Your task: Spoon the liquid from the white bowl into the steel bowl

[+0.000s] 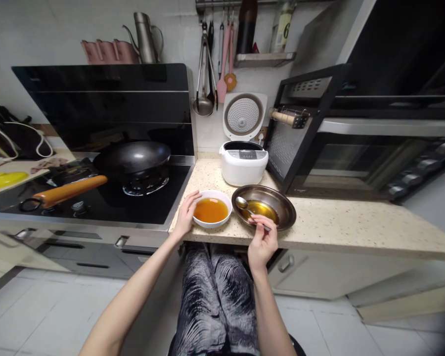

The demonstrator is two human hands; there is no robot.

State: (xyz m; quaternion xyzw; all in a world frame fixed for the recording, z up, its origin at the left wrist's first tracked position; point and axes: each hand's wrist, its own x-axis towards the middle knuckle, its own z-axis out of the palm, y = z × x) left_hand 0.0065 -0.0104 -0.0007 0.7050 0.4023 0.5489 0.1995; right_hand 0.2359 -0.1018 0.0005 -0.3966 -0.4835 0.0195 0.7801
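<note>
A white bowl [229, 218] of amber-brown liquid stands on the counter near its front edge. My left hand [186, 213] grips this bowl at its left side, with fingers over the rim. Just to the right sits a dark metal basin [289, 210] with yellow oil-like liquid [264, 210] in its bottom. In my right hand [261, 241] is a metal spoon [242, 202], its handle pinched between closed fingers. The spoon's head points left and is above the basin's inside; whether it touches the liquid I cannot tell.
Behind the bowls an open white rice cooker [244, 165] stands on the counter [356, 225]. A black wok [133, 157] with a wooden handle [76, 190] rests on the stove at left. An oven [356, 163] is at right. Utensils [203, 101] hang on the wall.
</note>
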